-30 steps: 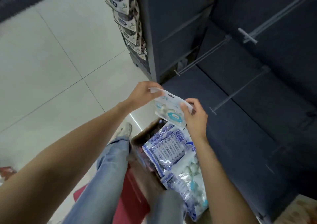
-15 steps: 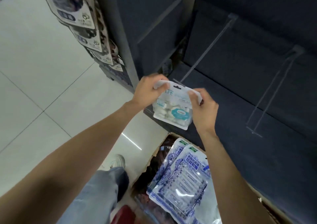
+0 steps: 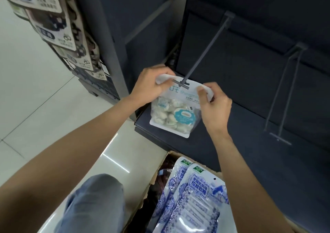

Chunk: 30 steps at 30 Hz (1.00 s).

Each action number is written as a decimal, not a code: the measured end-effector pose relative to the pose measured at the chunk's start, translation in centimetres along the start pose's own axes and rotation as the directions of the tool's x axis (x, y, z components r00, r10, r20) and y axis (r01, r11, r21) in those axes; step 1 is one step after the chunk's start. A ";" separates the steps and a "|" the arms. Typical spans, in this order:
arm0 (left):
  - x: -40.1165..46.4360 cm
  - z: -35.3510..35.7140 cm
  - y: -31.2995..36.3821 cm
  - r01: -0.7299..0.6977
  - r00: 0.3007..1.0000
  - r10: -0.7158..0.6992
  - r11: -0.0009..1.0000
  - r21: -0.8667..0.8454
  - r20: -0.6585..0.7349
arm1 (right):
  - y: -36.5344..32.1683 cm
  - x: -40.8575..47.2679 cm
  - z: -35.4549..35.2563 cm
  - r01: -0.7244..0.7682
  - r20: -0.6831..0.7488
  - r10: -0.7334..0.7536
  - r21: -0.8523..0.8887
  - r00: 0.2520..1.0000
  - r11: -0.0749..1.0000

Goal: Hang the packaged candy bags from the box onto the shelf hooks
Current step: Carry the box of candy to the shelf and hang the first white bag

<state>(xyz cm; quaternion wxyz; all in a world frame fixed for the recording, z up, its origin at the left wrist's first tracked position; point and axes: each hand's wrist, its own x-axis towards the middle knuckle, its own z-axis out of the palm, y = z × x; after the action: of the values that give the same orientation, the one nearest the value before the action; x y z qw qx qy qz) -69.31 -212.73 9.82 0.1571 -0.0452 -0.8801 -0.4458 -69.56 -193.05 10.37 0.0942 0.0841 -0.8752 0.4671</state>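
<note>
The candy bag hangs between the left hand and right hand, each pinching a top corner, its header at the tip of the shelf hook; hanging is under way; next, I judge, thread the hole along the prong.

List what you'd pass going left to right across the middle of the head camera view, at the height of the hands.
Hanging beige snack packets → left hand → clear white candy bag → right hand → empty grey wire shelf hook.
</note>
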 end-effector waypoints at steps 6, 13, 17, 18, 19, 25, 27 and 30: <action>-2.2 -1.3 -0.6 -0.163 0.987 0.162 0.985 0.065 0.013 | -0.6 -1.7 -0.6 0.076 0.085 -0.073 -0.033 0.994 0.997; -2.4 -0.5 1.5 -0.058 0.985 0.088 0.978 0.199 -0.148 | -1.5 -1.8 -0.4 -0.040 -0.024 0.039 -0.015 0.999 0.999; -2.3 -0.4 2.6 0.105 0.991 -0.089 0.980 0.172 -0.098 | -2.0 -1.7 -0.6 -0.114 -0.018 0.113 -0.057 0.993 0.992; -2.4 -0.8 2.8 0.105 0.991 -0.091 0.981 0.160 -0.095 | -2.3 -1.8 -0.8 -0.106 -0.009 0.106 -0.061 0.994 0.992; -2.6 -1.2 3.1 0.093 0.992 -0.078 0.981 0.170 -0.097 | -2.7 -1.9 -1.1 -0.097 0.003 0.098 -0.060 0.995 0.993; -5.8 -3.6 6.3 -0.043 0.999 0.042 0.936 0.349 0.010 | -4.2 -5.3 -3.6 -0.091 0.077 0.098 -0.094 0.992 0.991; -6.6 -4.1 8.0 -0.095 0.995 0.084 0.894 0.438 0.044 | -4.7 -6.5 -4.9 -0.057 0.076 0.065 -0.100 0.995 0.993; -6.8 -4.5 9.9 -0.090 0.996 0.065 0.841 0.534 0.065 | -5.8 -7.1 -6.2 -0.069 0.070 0.074 -0.069 0.995 0.995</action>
<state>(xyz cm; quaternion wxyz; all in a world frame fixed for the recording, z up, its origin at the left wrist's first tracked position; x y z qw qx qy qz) -59.64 -210.01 17.75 0.1617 -0.0448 -0.9703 -0.1745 -60.84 -190.64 16.64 0.0484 0.0664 -0.8956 0.4373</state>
